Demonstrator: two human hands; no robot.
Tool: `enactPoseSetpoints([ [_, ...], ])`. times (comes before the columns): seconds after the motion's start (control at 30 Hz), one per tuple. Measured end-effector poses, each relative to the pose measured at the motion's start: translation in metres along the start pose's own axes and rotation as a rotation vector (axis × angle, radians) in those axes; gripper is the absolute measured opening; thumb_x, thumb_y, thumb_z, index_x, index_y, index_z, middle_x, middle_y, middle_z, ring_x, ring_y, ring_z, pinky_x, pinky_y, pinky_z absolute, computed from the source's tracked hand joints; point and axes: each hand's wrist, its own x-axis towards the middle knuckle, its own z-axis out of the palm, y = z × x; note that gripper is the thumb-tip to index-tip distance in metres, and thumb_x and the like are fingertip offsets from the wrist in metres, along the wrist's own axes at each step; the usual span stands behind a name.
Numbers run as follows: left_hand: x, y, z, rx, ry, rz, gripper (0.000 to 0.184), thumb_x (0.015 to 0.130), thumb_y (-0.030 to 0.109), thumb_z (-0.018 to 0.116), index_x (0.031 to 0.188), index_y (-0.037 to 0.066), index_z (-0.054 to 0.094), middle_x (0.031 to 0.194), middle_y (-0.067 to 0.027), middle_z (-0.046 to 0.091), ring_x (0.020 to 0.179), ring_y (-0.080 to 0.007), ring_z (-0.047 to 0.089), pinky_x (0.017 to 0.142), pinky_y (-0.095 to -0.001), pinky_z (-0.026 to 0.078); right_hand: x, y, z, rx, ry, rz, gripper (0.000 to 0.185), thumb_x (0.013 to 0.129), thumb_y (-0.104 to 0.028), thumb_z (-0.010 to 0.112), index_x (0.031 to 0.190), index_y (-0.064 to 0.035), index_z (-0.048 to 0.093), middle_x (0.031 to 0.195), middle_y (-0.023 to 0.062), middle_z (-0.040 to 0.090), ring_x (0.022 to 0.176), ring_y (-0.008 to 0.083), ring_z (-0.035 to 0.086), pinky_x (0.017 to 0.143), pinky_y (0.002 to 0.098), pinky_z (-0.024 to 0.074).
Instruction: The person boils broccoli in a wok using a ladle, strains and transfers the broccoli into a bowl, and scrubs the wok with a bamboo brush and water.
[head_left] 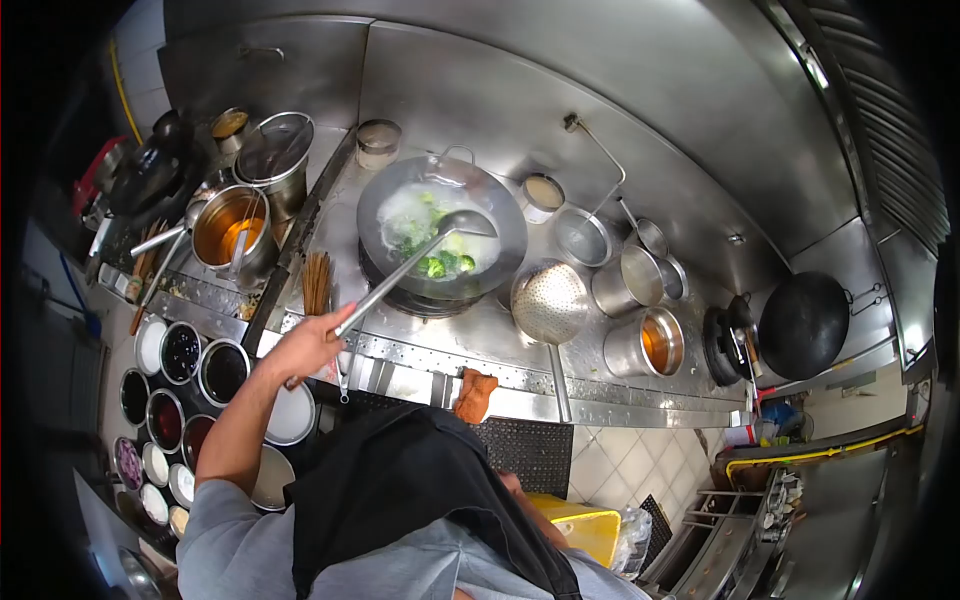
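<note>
Near side of the wok (513,235): left hand (308,348) closed round the ladle (400,275); right hand hidden, its state untellable. Within the wok, broccoli (436,268) floats in bubbling liquid; low, gentle sweeps should turn it evenly.

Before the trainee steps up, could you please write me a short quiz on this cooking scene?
1. What does the left hand hold? a) knife b) ladle c) bowl
2. True or false: the perforated strainer lies outside the wok that the ladle reaches into.
3. Fill in: the florets in that wok are ____ in colour.

Key: 1. b, gripped by its handle. 2. True; it is to the wok's right in this view. 3. Green.
</note>
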Motion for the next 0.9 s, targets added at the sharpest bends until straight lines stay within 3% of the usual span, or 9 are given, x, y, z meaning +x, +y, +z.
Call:
enactPoseSetpoints([
  [0.1,-0.027,0.01,0.009,-0.117,-0.108,-0.169,0.075,0.095,0.01,0.061,0.162,0.023,0.029,0.07,0.0007,0.054,0.053,-0.0098,0.051,0.045,-0.0281,0.045,-0.017,-0.057,-0.011,0.043,-0.018,0.066,0.034,0.099,-0.022,0.058,0.13,-0.0081,0.063,0.09,0.0049,0.068,0.066,0.0145,0.061,0.053,0.0305,0.0498],
  [0.2,-0.042,0.024,0.006,-0.222,-0.198,-0.268,0.074,0.096,0.012,0.061,0.162,0.023,0.029,0.068,0.0007,0.053,0.052,-0.01,0.052,0.046,-0.0269,0.045,-0.021,-0.086,-0.016,0.065,0.005,0.039,0.038,0.098,-0.023,0.059,0.134,-0.0093,0.06,0.091,0.0042,0.068,0.068,0.0144,0.062,0.054,0.0302,0.05],
  [0.3,-0.038,0.019,0.007,-0.12,-0.208,-0.285,0.074,0.095,0.015,0.064,0.161,0.022,0.032,0.069,-0.0035,0.058,0.055,-0.0136,0.055,0.051,-0.0295,0.049,-0.041,-0.144,-0.017,0.172,0.07,0.223,0.039,0.098,-0.024,0.06,0.134,-0.01,0.06,0.092,0.0031,0.068,0.07,0.0142,0.062,0.056,0.0303,0.0499],
  [0.4,-0.006,-0.028,0.029,0.173,-0.044,-0.113,0.072,0.092,0.017,0.063,0.159,0.022,0.036,0.083,-0.0145,0.07,0.07,-0.0296,0.068,0.068,-0.0427,0.054,-0.047,-0.147,-0.012,0.307,0.088,0.28,0.038,0.098,-0.024,0.06,0.133,-0.0106,0.061,0.095,0.002,0.069,0.072,0.0136,0.062,0.058,0.031,0.0503],
  [0.53,0.037,-0.058,0.064,0.446,0.167,-0.008,0.068,0.09,0.022,0.067,0.154,0.021,0.043,0.098,-0.0227,0.072,0.094,-0.041,0.068,0.085,-0.0494,0.053,-0.049,-0.13,-0.004,0.252,0.07,0.286,0.037,0.098,-0.026,0.06,0.132,-0.0116,0.062,0.1,0.0011,0.07,0.074,0.0126,0.062,0.061,0.0311,0.0502],
  [0.63,0.051,-0.051,0.076,0.097,0.215,-0.036,0.068,0.091,0.022,0.067,0.154,0.02,0.044,0.096,-0.0231,0.072,0.093,-0.0406,0.069,0.087,-0.0492,0.053,-0.055,-0.115,0.003,0.34,0.121,0.341,0.036,0.098,-0.027,0.058,0.13,-0.0119,0.063,0.099,0.0016,0.071,0.073,0.0124,0.062,0.059,0.0311,0.049],
  [0.73,0.068,-0.028,0.064,-0.187,0.236,-0.127,0.066,0.094,0.017,0.066,0.155,0.021,0.043,0.077,-0.0128,0.065,0.065,-0.0253,0.064,0.064,-0.0412,0.054,-0.064,-0.088,0.01,0.35,0.125,0.268,0.033,0.096,-0.026,0.059,0.125,-0.0112,0.067,0.095,0.0022,0.071,0.072,0.0121,0.061,0.057,0.0328,0.0482],
  [0.8,0.088,-0.022,0.054,-0.276,0.261,-0.12,0.067,0.096,0.012,0.064,0.158,0.019,0.038,0.066,-0.0029,0.056,0.05,-0.0118,0.053,0.046,-0.0319,0.049,-0.036,-0.006,0.023,0.249,0.091,0.102,0.032,0.094,-0.025,0.059,0.121,-0.0102,0.07,0.097,0.005,0.073,0.077,0.0153,0.065,0.063,0.0356,0.0518],
  [0.9,0.126,-0.026,0.046,-0.34,0.327,-0.088,0.071,0.095,0.01,0.061,0.16,0.016,0.034,0.065,-0.0013,0.053,0.048,-0.0107,0.049,0.042,-0.0313,0.045,-0.023,0.02,0.034,0.074,0.111,0.095,0.035,0.093,-0.027,0.059,0.121,-0.009,0.071,0.107,0.0096,0.073,0.092,0.0216,0.067,0.078,0.037,0.0527],
])
